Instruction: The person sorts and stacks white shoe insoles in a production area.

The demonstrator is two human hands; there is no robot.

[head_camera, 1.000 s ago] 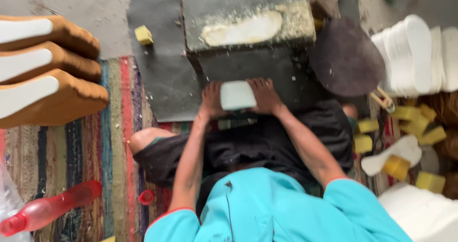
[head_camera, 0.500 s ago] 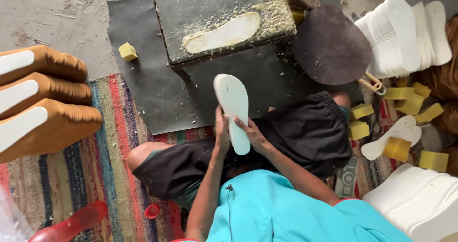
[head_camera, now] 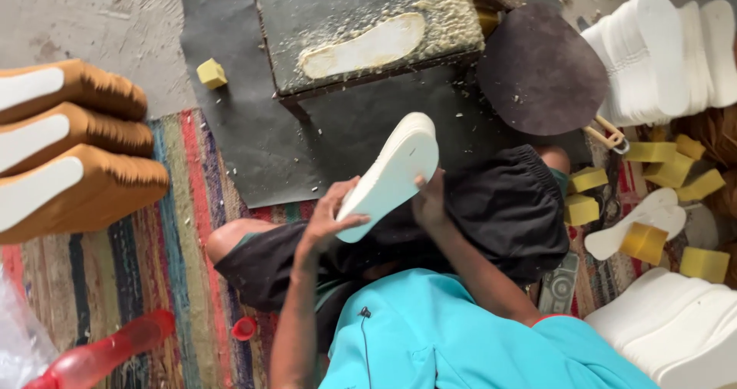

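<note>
Between both hands (head_camera: 330, 222), white sole (head_camera: 391, 176)

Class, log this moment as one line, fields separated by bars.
left hand: grips white foam sole | right hand: grips sole's other edge | sole: lifted, tilted | below: dark work block with sole-shaped glue patch

white foam sole (head_camera: 391, 176), left hand (head_camera: 326, 220), right hand (head_camera: 430, 201)

Few such things show. At the near left corner lies a clear plastic bag (head_camera: 19, 335) — crumpled, glossy, partly cut off by the picture's edge. At the near right, beside the person's knee, a small dark rectangular device (head_camera: 560, 285) lies on the striped rug (head_camera: 138, 281) — whether it has a screen cannot be told. No labels or signs show.
</note>
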